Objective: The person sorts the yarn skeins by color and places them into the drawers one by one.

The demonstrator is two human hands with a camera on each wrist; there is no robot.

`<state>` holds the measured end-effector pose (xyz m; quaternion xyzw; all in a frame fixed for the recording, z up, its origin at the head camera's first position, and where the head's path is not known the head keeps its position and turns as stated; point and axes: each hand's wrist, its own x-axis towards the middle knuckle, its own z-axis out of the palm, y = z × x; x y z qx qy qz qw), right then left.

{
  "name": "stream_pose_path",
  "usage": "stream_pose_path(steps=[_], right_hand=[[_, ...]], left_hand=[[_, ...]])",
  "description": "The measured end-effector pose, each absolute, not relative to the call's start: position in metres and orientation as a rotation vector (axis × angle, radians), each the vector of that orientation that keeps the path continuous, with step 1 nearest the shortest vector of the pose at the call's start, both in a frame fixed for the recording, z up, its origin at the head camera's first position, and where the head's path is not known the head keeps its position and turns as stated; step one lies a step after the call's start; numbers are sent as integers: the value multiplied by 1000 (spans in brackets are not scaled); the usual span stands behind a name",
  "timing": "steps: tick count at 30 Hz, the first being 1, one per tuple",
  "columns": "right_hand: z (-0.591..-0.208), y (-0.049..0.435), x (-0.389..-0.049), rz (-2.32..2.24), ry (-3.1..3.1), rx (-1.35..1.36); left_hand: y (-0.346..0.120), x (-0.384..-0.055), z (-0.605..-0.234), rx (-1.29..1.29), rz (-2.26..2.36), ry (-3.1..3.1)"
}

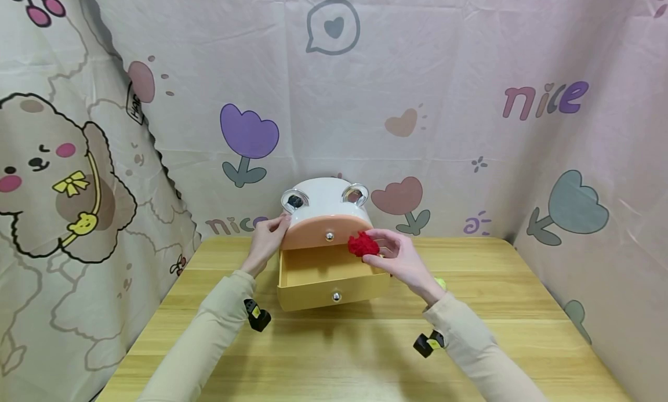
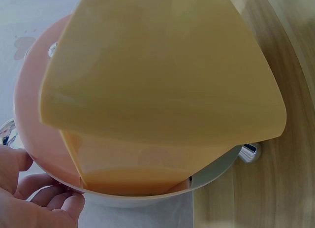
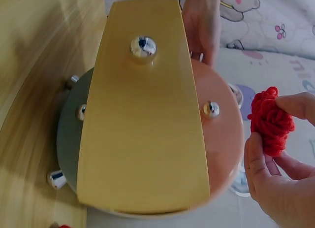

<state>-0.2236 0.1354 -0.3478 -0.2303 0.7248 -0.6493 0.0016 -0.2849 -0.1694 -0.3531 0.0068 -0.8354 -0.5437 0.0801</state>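
Observation:
A small rounded drawer cabinet [image 1: 319, 199] with a white shell and two silver ring eyes stands at the back of the table. Its middle yellow drawer [image 1: 334, 294] is pulled far out, while the salmon top drawer [image 3: 221, 139] is closed. My left hand [image 1: 267, 242] grips the cabinet's left side, thumb at the front rim and fingers curled against the shell in the left wrist view. Between thumb and fingers, my right hand [image 1: 399, 257] pinches a small bundle of red yarn [image 3: 271, 120] above the open drawer's right side. A green bottom drawer [image 3: 69, 134] shows beneath.
The wooden table [image 1: 334, 355] reaches back to a patterned cloth [image 1: 334, 100] hung behind and at both sides. A yellow-green thing [image 1: 440, 283] lies partly hidden behind my right wrist. A bit of red [image 3: 64, 226] shows at the right wrist view's bottom edge.

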Motion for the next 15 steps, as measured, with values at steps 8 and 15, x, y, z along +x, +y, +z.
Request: stream_pose_path(steps=[8, 15], right_hand=[[-343, 113, -227, -1992, 2258, -722], [-342, 93, -235, -1966, 2263, -760]], left_hand=[[-169, -285, -352, 23, -1627, -2509], [-169, -284, -352, 17, -1618, -2504]])
